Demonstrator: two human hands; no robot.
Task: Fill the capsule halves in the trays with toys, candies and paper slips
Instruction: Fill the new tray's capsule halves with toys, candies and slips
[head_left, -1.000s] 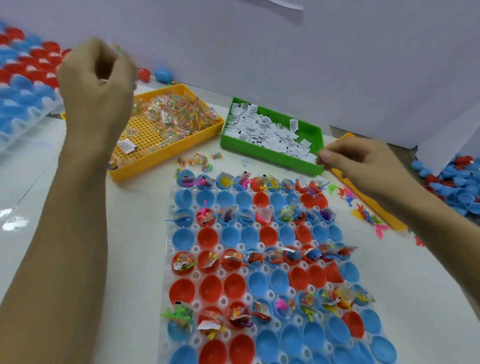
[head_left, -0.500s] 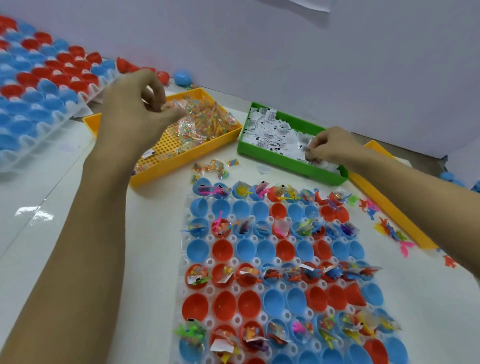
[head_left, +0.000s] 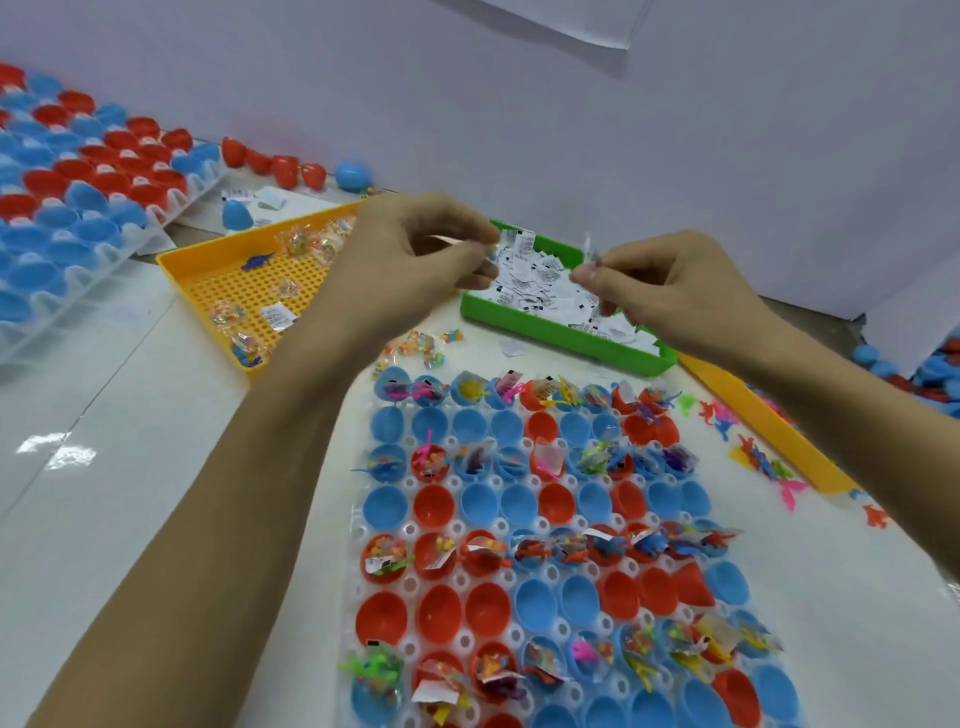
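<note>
A clear tray of red and blue capsule halves lies in front of me; some rows hold toys, candy and slips, others are bare. Behind it stands a green tray heaped with white paper slips. My right hand hovers over that tray and pinches a small paper slip between thumb and fingertips. My left hand is raised at the green tray's left end, its fingers curled; what it pinches is too blurred to tell. A yellow tray with candy packets sits to the left.
A second tray of closed red and blue capsules fills the far left. Loose capsule halves lie by the wall. Another yellow tray and scattered small toys are at the right, more blue halves beyond.
My left hand has moved right from over the yellow candy tray to the green slip tray. My right hand has lifted off the slips with one pinched. The view shifted left and down.
</note>
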